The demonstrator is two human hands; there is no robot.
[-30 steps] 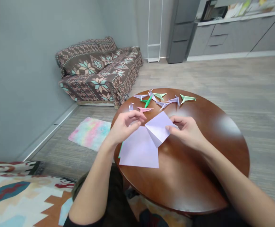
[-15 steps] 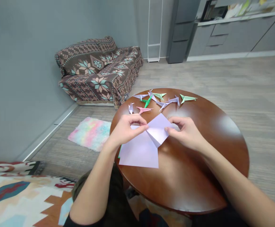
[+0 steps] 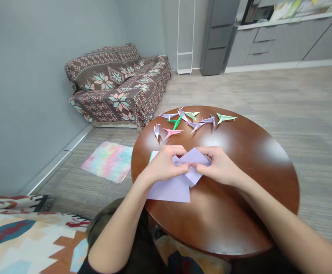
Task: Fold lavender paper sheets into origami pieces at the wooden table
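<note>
Between my two hands is a partly folded sheet of lilac origami paper (image 3: 193, 155), one corner pointing away from me. My left hand (image 3: 168, 163) pinches its left side, thumb near the middle crease. On the right side my right hand (image 3: 219, 164) pinches it too, and both thumb tips almost meet at the centre. Beneath lies a stack of square paper (image 3: 170, 191), lilac on top with a green edge showing at the left; my left hand and the folded sheet cover part of it.
Several folded paper cranes lie toward the far side of the round wooden table (image 3: 251, 163), among them a pink crane (image 3: 171, 133) and a green crane (image 3: 176, 122). Beyond are a covered sofa (image 3: 120, 85) and a fluffy rug (image 3: 109, 161).
Both hands have come closer together and slightly toward me with the lilac sheet. My thumbs have moved in to the middle of the paper, and its sides are drawn inward.
</note>
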